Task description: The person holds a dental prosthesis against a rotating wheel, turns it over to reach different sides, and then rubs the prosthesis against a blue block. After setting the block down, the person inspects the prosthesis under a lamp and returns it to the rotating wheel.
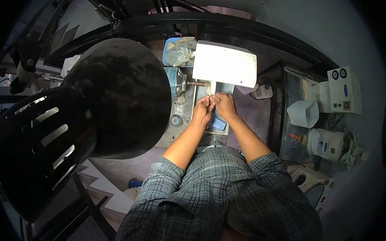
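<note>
Close together at the front of a bench motor [176, 82], my left hand [203, 110] and my right hand [224, 105] have their fingers pinched around something small. What it is I cannot tell, as the fingers cover most of it. Just beyond the fingertips a pale wheel [212, 87] sits at the end of the motor's spindle [197, 83]. A brightly lit white hood [224, 65] stands over the wheel. Below my hands, a blue block [218, 123] lies in a shallow tray [220, 131].
A large black lamp shade [125, 100] fills the left side. Behind the motor stands a blue basket [166, 54] with plastic bags [181, 53]. A dark knob [175, 120] lies on the bench. To the right are a white container [303, 113] and a gauge unit [345, 90].
</note>
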Available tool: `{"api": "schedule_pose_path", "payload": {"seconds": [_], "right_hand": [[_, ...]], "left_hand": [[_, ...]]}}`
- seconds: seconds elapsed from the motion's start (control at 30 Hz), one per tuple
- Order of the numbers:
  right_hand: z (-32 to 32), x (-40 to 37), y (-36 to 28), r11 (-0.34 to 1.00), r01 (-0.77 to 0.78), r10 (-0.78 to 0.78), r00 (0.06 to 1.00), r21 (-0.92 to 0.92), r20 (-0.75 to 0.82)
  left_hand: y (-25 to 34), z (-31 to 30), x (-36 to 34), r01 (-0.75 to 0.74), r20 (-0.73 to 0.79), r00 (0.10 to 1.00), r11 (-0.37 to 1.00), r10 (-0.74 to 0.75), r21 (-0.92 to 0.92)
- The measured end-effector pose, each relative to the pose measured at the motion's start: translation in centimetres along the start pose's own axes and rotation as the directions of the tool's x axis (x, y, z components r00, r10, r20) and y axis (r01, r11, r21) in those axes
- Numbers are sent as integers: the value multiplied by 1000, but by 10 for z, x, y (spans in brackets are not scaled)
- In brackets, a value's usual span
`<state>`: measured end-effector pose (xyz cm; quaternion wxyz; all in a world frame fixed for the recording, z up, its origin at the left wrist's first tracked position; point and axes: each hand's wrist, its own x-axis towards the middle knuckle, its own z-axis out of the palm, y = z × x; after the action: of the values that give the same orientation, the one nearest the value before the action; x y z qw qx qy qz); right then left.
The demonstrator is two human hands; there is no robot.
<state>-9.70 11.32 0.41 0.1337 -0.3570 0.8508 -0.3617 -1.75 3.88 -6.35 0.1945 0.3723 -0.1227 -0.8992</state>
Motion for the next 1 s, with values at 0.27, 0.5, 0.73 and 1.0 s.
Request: {"api": "schedule_pose_path", "payload": {"seconds": [0.27,0.5,0.73,1.0], "right_hand": [[-8,13,-1,990,70,-56,992,-121,116],[-13,16,-4,987,-16,40,988,-159,148],[-25,22,-17,966,-201,238,935,-160,261],[-21,17,-9,950,-310,311,923,-41,226]], "left_hand": [[-12,11,1,77,-136,986,983,-100,-165],[-14,20,-3,92,-197,972,977,-130,-194],[-11,25,-7,86,-182,976,980,-119,-181],[-14,18,1,36,-177,983,996,-49,-77]]}}
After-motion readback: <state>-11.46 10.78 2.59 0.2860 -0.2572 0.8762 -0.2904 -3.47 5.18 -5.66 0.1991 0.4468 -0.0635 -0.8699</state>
